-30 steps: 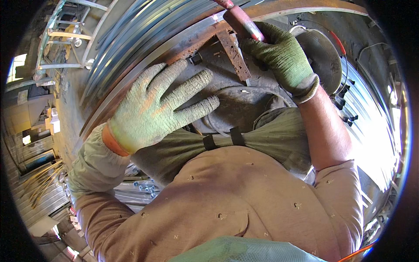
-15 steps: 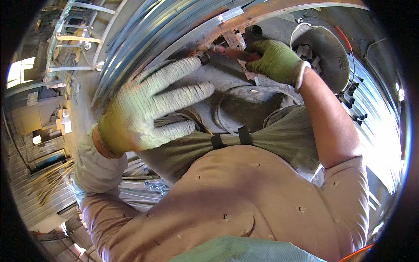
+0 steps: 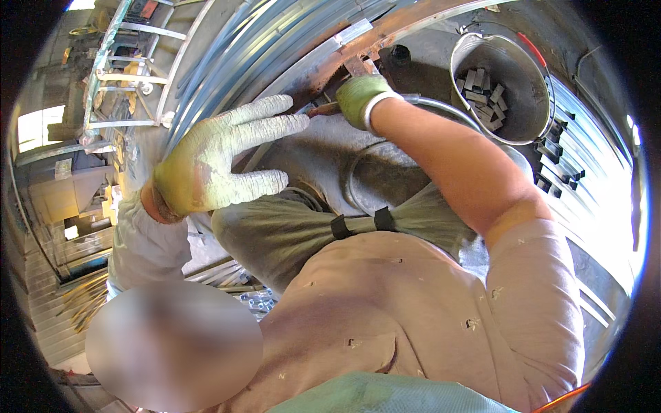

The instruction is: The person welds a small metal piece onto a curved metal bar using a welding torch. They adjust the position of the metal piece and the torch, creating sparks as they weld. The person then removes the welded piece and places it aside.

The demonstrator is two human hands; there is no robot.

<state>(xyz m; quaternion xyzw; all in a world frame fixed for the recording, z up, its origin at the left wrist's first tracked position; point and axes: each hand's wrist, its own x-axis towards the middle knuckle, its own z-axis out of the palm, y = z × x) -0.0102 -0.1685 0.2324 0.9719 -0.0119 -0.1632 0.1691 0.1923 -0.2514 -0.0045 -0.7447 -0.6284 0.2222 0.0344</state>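
My left hand (image 3: 213, 162), in a pale green coated work glove, is raised with its fingers spread and nothing in them. My right hand (image 3: 358, 102), in a green glove with a white cuff, is closed around a reddish-brown tool (image 3: 325, 109). Its end sticks out toward my left fingertips; what kind of tool it is I cannot make out. Just beyond the right hand, a rusty metal block (image 3: 357, 67) stands by a long metal rail (image 3: 292, 65). A grey cable (image 3: 447, 109) curves out from behind the right wrist.
A metal bucket (image 3: 454, 65) with a red handle grip holds short cut metal pieces (image 3: 490, 103). Dark brackets (image 3: 549, 148) lie beside it. A black cup-like object (image 3: 399, 55) stands behind my right hand. Long metal strips (image 3: 227, 55) and a ladder (image 3: 138, 76) are at left.
My right hand has moved left and a little nearer, with the tool in its grip. My left hand has drawn back slightly leftward, its fingers still spread. More of the bucket's contents shows.
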